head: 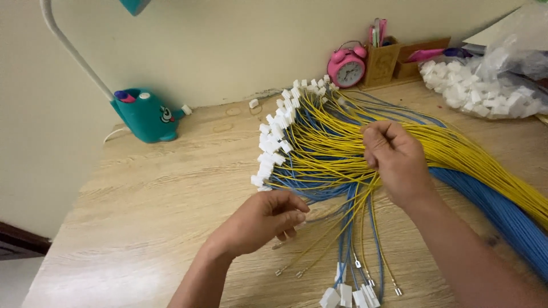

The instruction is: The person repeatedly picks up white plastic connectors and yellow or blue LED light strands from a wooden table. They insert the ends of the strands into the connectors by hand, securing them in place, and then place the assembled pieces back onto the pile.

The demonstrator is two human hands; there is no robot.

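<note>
two hands work over a wide fan of thin yellow wires (342, 142) and blue wires (319, 188) spread on the pale wooden surface (142, 199). the right hand (397, 162) rests on top of the fan near its middle, its grip closed, fingertips pinched together on a few yellow strands that run down and toward the person. the left hand (265, 219) sits lower and nearer the body, just below the fan's left edge; its fingers are curled in around something small, though what it holds is hidden under the fingers, so i cannot tell whether it is clamped on a wire end.

the loose strands lie between the two hands with their long axis running from the right hand's pinch down and left, ending in bare metal terminals (357, 263) and a few white connectors (345, 295) at the near edge. those ends lie closer to the left hand than to the right.

most of the other wires already end in white connectors, set in a curved row (274, 142) along the fan's far left edge. further back stand a teal desk lamp base (145, 117), a pink alarm clock (347, 65), a wooden pen holder (381, 60) and a clear bag of white connector housings (485, 88).
</note>
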